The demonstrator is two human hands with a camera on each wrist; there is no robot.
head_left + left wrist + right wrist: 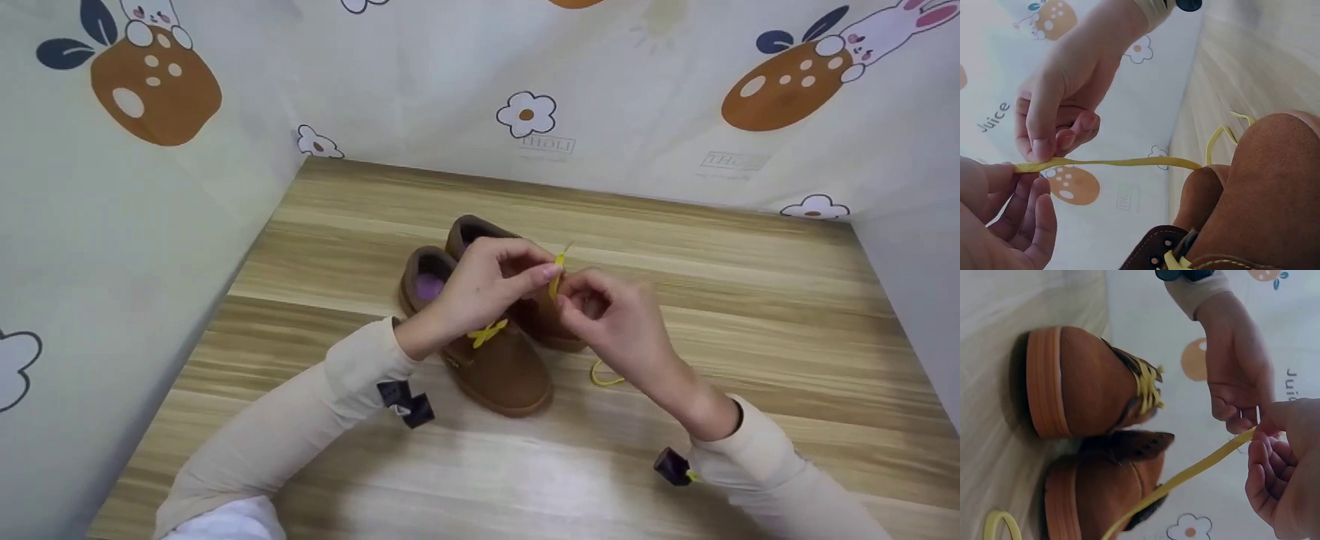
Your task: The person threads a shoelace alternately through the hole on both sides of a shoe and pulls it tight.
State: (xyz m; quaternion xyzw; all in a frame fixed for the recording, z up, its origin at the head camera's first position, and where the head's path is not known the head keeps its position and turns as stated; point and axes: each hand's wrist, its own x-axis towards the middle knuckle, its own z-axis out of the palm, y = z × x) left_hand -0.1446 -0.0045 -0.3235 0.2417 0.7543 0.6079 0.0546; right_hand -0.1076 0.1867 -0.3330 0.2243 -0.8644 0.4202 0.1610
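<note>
Readying a lace end beside the second shoe

We have both hands at one yellow lace (1157, 161), raised above the shoes. Our left hand (484, 289) pinches it near its end between thumb and fingers, a thin tip poking up past the grip; our right hand (626, 315) pinches the same stretch just beside it. From there the lace runs down, fairly straight, toward the farther shoe (551, 326), and a yellow loop (607, 382) lies on the tabletop (735, 300) near that shoe's toe.

The nearer shoe (510, 375) has yellow lacing crossed over its front. On the farther one, a flap (1143, 445) stands up with dark holes that look bare, so we judge the step in hand to be preparing the end for lacing that shoe. Whether any of the lace already passes through a hole, we cannot tell.

The next move, as we see it, calls for keeping the tip narrow and firm in one hand while the other steadies the flap, then guiding the tip into a hole. A soft or splayed tip could catch at the edge.
</note>
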